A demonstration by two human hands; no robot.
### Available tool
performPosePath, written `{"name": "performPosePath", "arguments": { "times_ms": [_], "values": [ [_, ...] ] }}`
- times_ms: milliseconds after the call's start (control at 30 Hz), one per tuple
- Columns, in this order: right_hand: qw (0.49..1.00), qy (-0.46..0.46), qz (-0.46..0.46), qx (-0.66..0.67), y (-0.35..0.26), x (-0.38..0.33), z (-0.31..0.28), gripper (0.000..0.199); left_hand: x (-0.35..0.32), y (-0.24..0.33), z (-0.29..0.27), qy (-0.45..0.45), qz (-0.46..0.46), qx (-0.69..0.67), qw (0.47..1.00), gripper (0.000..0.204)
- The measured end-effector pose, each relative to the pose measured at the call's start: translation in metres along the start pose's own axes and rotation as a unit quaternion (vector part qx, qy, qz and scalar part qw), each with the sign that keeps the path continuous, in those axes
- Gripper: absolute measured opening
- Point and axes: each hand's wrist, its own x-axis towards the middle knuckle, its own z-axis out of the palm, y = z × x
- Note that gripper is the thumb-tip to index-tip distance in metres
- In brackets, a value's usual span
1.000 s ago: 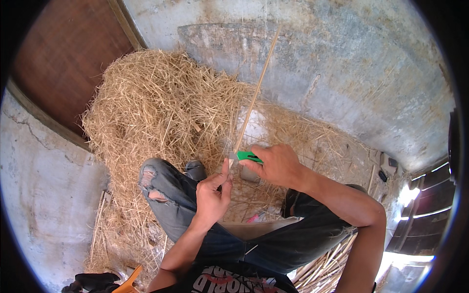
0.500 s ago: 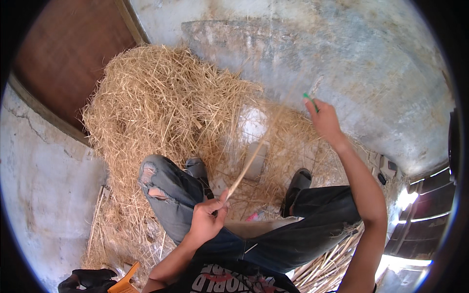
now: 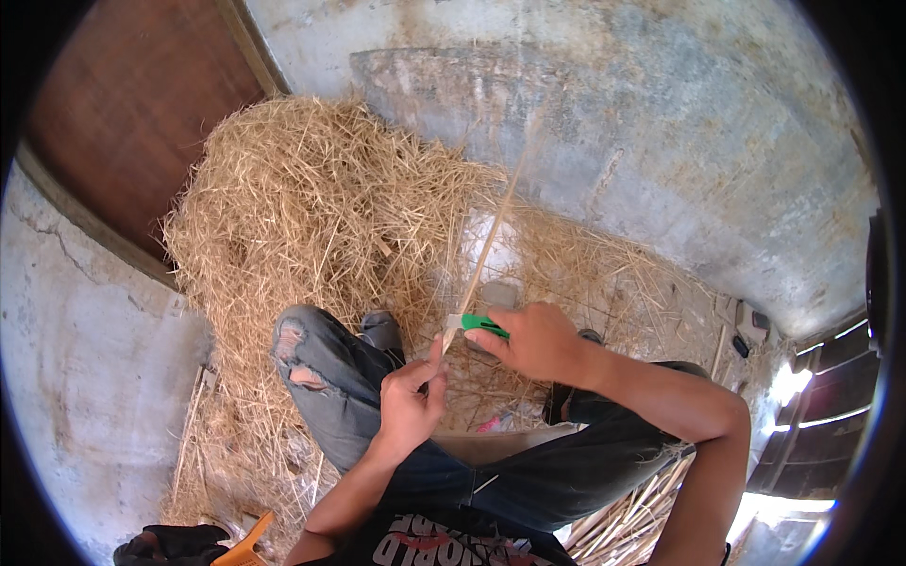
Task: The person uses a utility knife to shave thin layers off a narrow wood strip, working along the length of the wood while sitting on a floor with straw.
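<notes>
Tan wood, thin as a cane, made up the long strip (image 3: 487, 247), whose far end blurred against the grey wall (image 3: 661, 141) until its tip was hard to make out. Its near end was partly covered by the fingers of the left hand (image 3: 412, 401), and the right hand (image 3: 543, 344) hid much of the cutter (image 3: 484, 325). A grey block (image 3: 500, 294) was partly hidden behind the right hand; a pink item (image 3: 489, 424) on the ground was too small to identify. At the lower edge, an orange object (image 3: 247, 545) and a dark bundle (image 3: 170, 545) were cut off.

Loose, dry straw (image 3: 302, 208) rose in a rounded, tangled heap beside the stained, scuffed wall. The jeans (image 3: 330, 368) were faded, with ragged holes at 1 knee, and slender canes (image 3: 628, 514) lay below the right leg.

The strip slanted up and away between the 2 hands, its near end pinched between the left thumb and fingers. The right hand was closed around the cutter's green plastic handle, with the flat metal blade (image 3: 455, 322) against the strip, just beyond the left fingertips.
</notes>
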Motion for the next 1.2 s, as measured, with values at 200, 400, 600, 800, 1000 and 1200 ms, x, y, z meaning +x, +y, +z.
{"name": "performPosePath", "arguments": {
  "times_ms": [200, 400, 600, 800, 1000, 1200],
  "values": [
    [0.998, 0.025, -0.024, -0.05, 0.019, 0.007, -0.001, 0.048, -0.006, -0.008, -0.003, -0.003, 0.014, 0.02, 1.0, 0.043],
    [0.994, 0.085, -0.039, -0.061, 0.026, 0.014, 0.002, 0.048, -0.002, -0.002, -0.018, -0.014, 0.031, 0.031, 0.999, 0.039],
    [0.979, 0.139, 0.145, -0.016, 0.071, 0.046, -0.037, 0.055, -0.024, -0.01, -0.045, -0.06, 0.031, 0.052, 0.996, 0.041],
    [0.874, 0.314, 0.353, -0.114, 0.274, -0.008, -0.114, 0.068, -0.1, -0.022, -0.074, -0.134, 0.004, 0.056, 0.989, 0.04],
    [0.868, 0.326, 0.358, -0.108, 0.279, -0.035, -0.108, 0.066, -0.105, -0.034, -0.098, -0.06, -0.076, 0.004, 0.995, 0.036],
    [0.956, 0.227, 0.187, 0.012, 0.11, 0.017, -0.082, 0.053, -0.054, -0.027, -0.061, -0.021, -0.091, -0.052, 0.994, 0.038]
  ]
}}
